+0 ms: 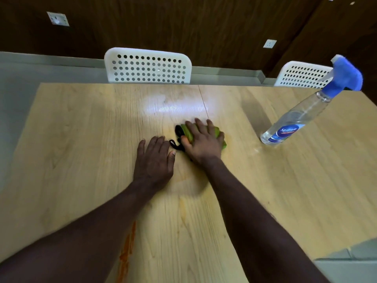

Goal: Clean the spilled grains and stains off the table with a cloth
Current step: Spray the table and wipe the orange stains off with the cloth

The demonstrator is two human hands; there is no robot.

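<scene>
A bunched green cloth point(217, 133) with a black edge and loop lies on the light wooden table point(81, 139) near its middle. My right hand point(201, 142) presses flat on the cloth with fingers spread, covering most of it. Just to the left, my left hand point(154, 160) rests flat on the bare wood, apart from the cloth. An orange stain point(127, 250) streaks the table near the front edge, beside my left forearm. A faint yellowish smear point(183, 205) runs between my two arms. No grains are visible.
A clear spray bottle point(295, 121) with a blue trigger head stands on the table at the right. Two white perforated chairs point(148, 67) point(302, 75) stand at the far edge. A wet shiny patch point(175, 108) lies beyond the cloth.
</scene>
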